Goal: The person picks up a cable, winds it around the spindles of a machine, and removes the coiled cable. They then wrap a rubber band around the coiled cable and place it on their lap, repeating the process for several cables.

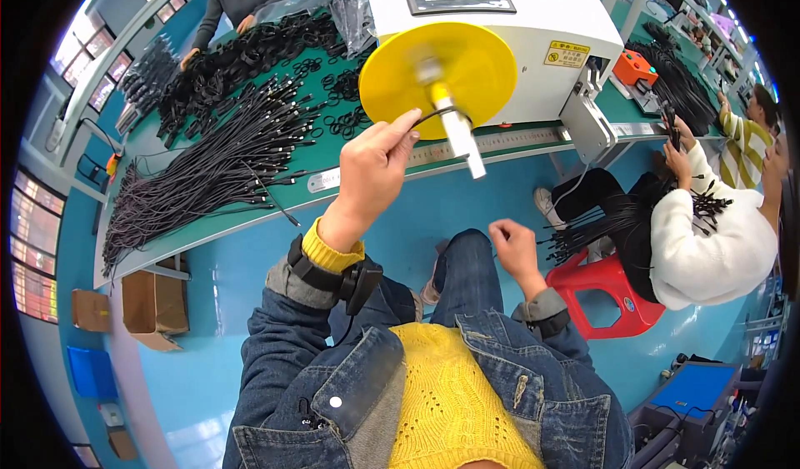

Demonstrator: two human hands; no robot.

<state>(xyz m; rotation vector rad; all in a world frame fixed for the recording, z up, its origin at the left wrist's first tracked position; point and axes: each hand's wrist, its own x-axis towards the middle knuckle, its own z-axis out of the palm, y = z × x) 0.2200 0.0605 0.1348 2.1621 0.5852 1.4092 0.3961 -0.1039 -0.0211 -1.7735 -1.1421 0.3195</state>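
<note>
My left hand pinches a black cable between thumb and fingertips, in front of the winding machine. From there the cable curves onto the light-coloured spindle, which sticks out from a round yellow disc. The spindle and the disc's centre look smeared, as if turning. Another stretch of black cable comes out on the left side of the wrist toward the bundle. Lower and to the right, above my knee, my right hand is curled closed, and nothing shows in it.
A large bundle of black cables covers the green table's left side, with coiled cables behind. A metal ruler lines the front edge. Across the table stands a person. At right, a person in white sits near a red stool.
</note>
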